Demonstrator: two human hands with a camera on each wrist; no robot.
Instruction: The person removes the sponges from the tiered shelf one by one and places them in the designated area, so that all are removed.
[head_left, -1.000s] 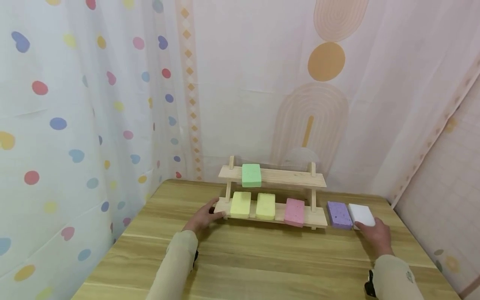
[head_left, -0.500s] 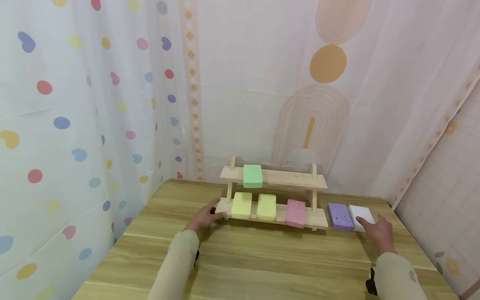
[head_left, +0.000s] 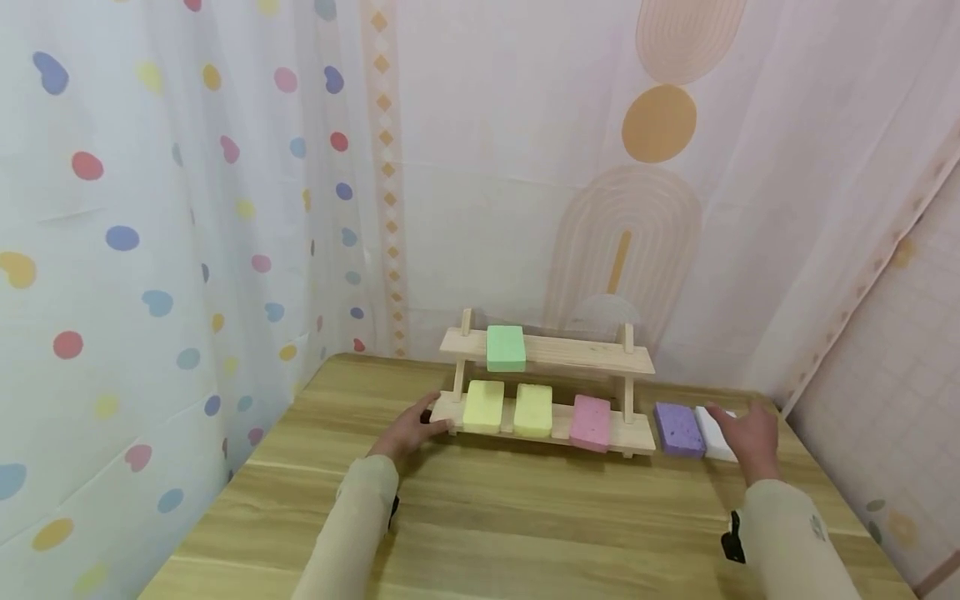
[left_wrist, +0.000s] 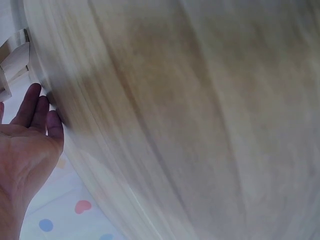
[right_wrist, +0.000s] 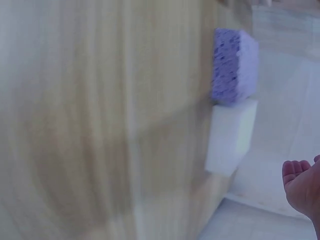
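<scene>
Two hands work a wooden table (head_left: 525,517): the left hand (head_left: 408,429), fingers relaxed, touches the left end of a small wooden rack (head_left: 600,360) near the far edge, while the right hand (head_left: 750,433), fingers apart and gripping nothing, hovers over a white sponge (head_left: 714,433) beside a purple sponge (head_left: 678,429) near the far right corner.

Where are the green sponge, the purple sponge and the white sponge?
green sponge (head_left: 506,348), head view, middle of its top face.
purple sponge (head_left: 678,429), head view, its top face.
white sponge (right_wrist: 231,136), right wrist view, its broad face.
</scene>
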